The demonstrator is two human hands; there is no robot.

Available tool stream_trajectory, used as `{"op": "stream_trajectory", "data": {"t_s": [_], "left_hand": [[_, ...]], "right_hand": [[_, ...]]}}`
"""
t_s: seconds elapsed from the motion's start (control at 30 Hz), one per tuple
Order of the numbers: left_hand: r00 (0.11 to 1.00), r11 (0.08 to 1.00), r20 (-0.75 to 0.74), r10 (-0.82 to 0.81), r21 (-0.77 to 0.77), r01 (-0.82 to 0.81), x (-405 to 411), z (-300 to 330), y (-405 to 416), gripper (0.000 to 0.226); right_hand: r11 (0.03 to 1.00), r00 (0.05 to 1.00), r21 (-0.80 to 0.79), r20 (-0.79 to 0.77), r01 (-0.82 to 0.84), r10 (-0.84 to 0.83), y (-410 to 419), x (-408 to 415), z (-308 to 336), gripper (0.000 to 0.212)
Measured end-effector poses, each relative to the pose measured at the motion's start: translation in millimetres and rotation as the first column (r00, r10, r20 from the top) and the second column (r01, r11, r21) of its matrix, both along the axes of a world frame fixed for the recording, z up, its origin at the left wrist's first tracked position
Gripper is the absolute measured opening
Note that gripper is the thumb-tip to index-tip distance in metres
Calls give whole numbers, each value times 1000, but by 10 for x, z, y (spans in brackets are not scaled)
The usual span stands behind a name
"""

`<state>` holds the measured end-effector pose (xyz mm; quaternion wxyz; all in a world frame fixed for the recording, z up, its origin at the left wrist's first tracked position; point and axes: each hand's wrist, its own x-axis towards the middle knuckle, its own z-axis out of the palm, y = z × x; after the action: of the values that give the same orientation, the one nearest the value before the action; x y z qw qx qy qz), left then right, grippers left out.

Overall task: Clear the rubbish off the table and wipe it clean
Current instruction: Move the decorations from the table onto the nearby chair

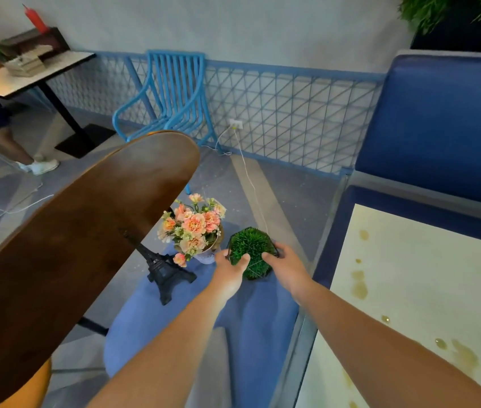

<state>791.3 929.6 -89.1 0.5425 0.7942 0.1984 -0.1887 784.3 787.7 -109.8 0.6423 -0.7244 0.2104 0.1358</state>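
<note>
I have both hands around the green plant ornament (250, 252) — left hand (231, 270) curled on its near-left side, right hand (285, 266) on its right — low over the blue seat (251, 328), near the middle of the scene. I judge it light, with a thin wire frame that could bend, so gripping the sides suits it. Just left stand the flower pot (193, 228) and a small black tower model (161, 267), both easy to knock. The white bench (428, 290) at right carries yellowish spills (359, 287) not yet wiped; the brown table (65, 254) crowds the left.
</note>
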Motion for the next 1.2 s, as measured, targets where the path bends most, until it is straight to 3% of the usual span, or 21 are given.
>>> {"op": "stream_trajectory", "data": {"t_s": [0.13,0.27,0.4,0.5,0.67,0.83,1.03,1.17,1.2], "left_hand": [[998,1000,68,11,6,-11,38,-131,35,63],[992,999,120,-42,22,40,36,-152,31,40],[995,999,99,-24,30,21,67,-148,27,52],[997,998,70,-37,61,33,79,-141,41,48],[994,973,69,-84,222,67,-44,130,-77,56],[977,897,90,-193,421,138,-310,671,-513,68],[896,860,117,-427,358,363,-883,1145,-1116,57],[815,823,200,-545,313,474,-1441,1461,-1681,26],[807,828,225,-546,290,479,-1580,1511,-1826,28]], "right_hand": [[999,1000,-26,14,-20,20,50,38,-112,47],[999,1000,-38,25,-5,6,42,43,-210,47],[998,999,-43,-2,-39,39,44,29,-173,48],[994,996,-68,-29,-87,85,42,-31,16,44],[991,998,-118,-41,-60,56,-81,-235,353,54],[987,1000,-160,24,-2,6,-445,-566,875,48],[967,995,-249,91,51,-29,-1149,-1246,1360,44],[940,991,-324,112,105,-72,-1743,-1915,1624,44],[933,990,-339,107,121,-89,-1888,-2104,1691,45]]}}
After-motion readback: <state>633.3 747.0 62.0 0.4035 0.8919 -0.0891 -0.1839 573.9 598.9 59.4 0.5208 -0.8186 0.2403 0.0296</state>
